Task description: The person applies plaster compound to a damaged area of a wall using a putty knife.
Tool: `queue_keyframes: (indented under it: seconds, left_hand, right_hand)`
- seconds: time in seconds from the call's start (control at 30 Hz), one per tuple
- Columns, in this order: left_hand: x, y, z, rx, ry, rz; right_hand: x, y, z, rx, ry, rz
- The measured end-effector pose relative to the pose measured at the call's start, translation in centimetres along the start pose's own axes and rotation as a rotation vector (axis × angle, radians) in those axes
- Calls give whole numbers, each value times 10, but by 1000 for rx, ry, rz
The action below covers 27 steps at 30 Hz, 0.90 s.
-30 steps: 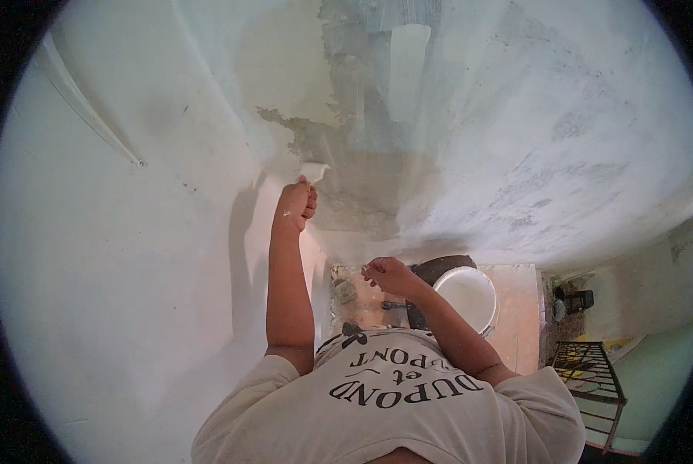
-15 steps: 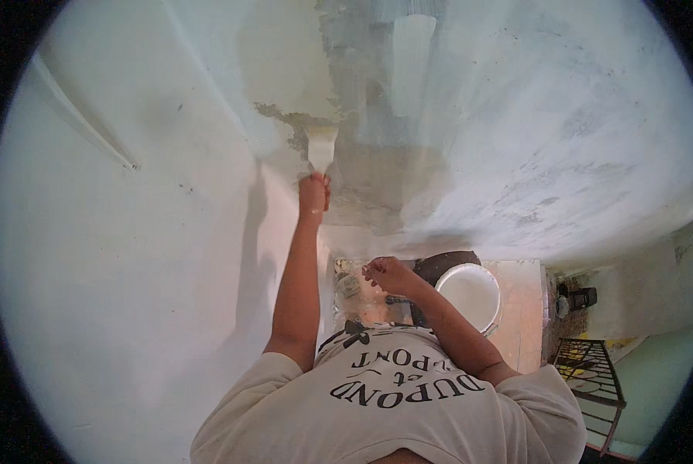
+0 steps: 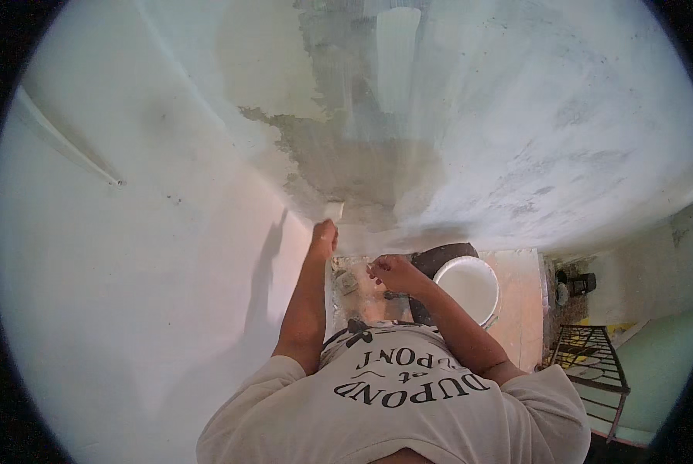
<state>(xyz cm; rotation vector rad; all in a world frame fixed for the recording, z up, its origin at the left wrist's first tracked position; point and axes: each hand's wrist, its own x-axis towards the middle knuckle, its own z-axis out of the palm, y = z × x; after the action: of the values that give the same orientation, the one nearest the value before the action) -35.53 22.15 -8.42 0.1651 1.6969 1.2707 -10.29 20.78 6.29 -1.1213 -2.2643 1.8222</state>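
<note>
My left hand (image 3: 325,236) is closed around the handle of a wide flat paintbrush (image 3: 334,209), its head pale and coated. The brush is against the lower part of the wall (image 3: 362,170), near the corner, below a dark damp-looking patch with a ragged edge. In front of my body, my right hand (image 3: 393,272) hangs with loosely curled fingers, somewhat apart, and nothing visible in them. Beside my right forearm stands a white bucket (image 3: 467,284) with a pale inside. How full it is cannot be made out.
A smooth pale wall (image 3: 168,294) rises close on my left, with a thin raised strip (image 3: 71,141) on it. Below are tiled flooring (image 3: 520,301) and a small greyish block (image 3: 347,282). To the right stands a dark metal railing (image 3: 590,359), with dark objects (image 3: 582,284) behind it.
My left hand has drawn the paintbrush down the wall, from the edge of the ragged patch toward the bottom. My right hand has stayed almost in place.
</note>
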Motion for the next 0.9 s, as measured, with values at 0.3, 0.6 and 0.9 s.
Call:
queue_keyframes:
  seconds: [0.3, 0.6, 0.9]
  left_hand:
    - [-147, 138, 21, -166, -182, 236]
    - [-19, 36, 57, -170, -112, 378]
    - [47, -75, 40, 21, -118, -369]
  right_hand:
    - [2, 36, -11, 61, 101, 79]
    - [-21, 22, -22, 212, 178, 142]
    - [-46, 34, -34, 222, 230, 196]
